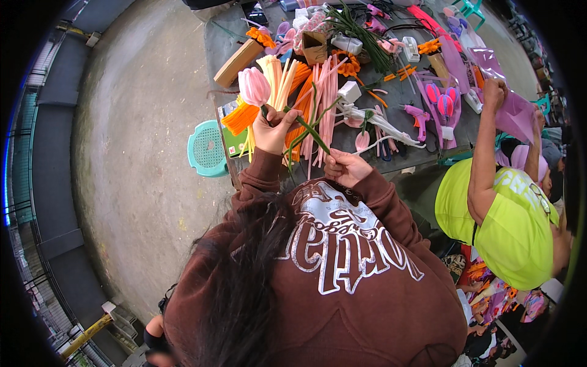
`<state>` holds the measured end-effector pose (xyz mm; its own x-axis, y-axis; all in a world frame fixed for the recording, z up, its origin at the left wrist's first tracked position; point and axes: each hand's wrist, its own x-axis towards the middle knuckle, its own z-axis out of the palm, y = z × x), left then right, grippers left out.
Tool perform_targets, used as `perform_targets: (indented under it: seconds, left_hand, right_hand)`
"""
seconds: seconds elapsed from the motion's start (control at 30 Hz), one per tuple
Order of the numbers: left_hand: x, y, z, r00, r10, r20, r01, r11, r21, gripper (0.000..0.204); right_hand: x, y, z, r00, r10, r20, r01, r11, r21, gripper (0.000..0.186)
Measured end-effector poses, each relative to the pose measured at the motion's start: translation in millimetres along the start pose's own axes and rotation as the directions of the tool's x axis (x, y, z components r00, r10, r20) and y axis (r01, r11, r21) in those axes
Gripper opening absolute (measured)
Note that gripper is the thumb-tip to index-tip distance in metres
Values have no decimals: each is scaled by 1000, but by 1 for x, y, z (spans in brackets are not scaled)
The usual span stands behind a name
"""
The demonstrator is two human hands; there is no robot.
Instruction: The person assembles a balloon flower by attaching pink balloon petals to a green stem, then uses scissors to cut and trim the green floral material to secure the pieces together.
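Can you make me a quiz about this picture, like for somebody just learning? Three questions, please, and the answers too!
1. Which hand holds the pink tulip?
2. True or false: the stool left of the table is red.
3. Fill in the colour: the right hand pinches a ____ strip.

Key:
1. The left hand.
2. False; it is turquoise.
3. Green.
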<state>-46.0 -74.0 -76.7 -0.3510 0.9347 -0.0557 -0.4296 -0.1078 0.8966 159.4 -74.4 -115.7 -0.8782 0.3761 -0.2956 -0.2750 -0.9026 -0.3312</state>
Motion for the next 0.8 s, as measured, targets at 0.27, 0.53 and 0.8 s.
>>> perform_targets:
  seconds: [0.27, 0.53, 0.8]
  left_hand:
    - [0, -2, 0, 1000, 21, -2, -21, 999, -33, 36]
    - [0, -1, -1, 999, 38, -3, -38, 999, -21, 36]
    - [0, -6, -2, 999, 45, -19, -46, 998, -34, 35]
  right_hand:
    - [1, 0, 0, 1000, 17, -26, -15, 996, 88, 30]
    - [1, 1, -4, 999, -6, -43, 10, 997, 76, 29]
    - [-1, -1, 0, 972, -127, -198, 117, 991, -58, 28]
